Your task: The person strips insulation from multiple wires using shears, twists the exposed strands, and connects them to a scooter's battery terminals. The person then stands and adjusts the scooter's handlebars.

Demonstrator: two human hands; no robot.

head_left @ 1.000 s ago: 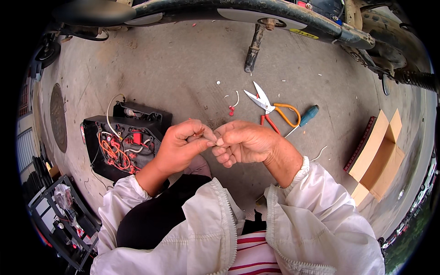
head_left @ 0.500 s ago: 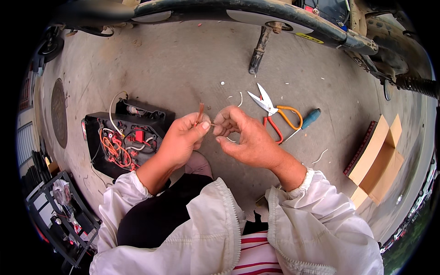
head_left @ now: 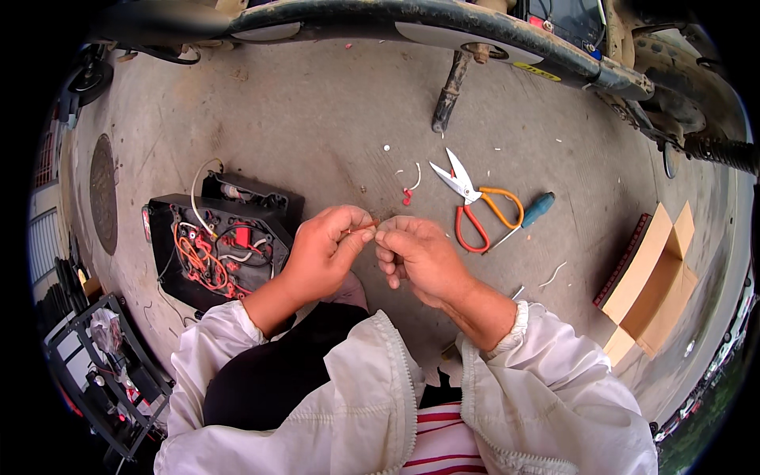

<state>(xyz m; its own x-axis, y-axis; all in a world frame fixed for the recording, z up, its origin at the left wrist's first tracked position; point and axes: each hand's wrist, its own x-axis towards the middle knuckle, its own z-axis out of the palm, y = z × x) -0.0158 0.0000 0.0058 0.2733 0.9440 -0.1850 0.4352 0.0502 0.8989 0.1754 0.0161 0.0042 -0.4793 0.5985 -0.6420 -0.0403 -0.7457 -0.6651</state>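
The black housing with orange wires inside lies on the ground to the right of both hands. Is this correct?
Not the side: the head view shows the black housing, with orange wires inside, on the ground to the left of both the left hand and the right hand.

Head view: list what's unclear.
Head view:
- Copper-coloured wire strands: mostly hidden between left hand and right hand.
- Black plastic box holding orange wires: near side partly behind left forearm.
- Round white speck: too small to identify.
- Black metal vehicle frame: cut off by upper edge.
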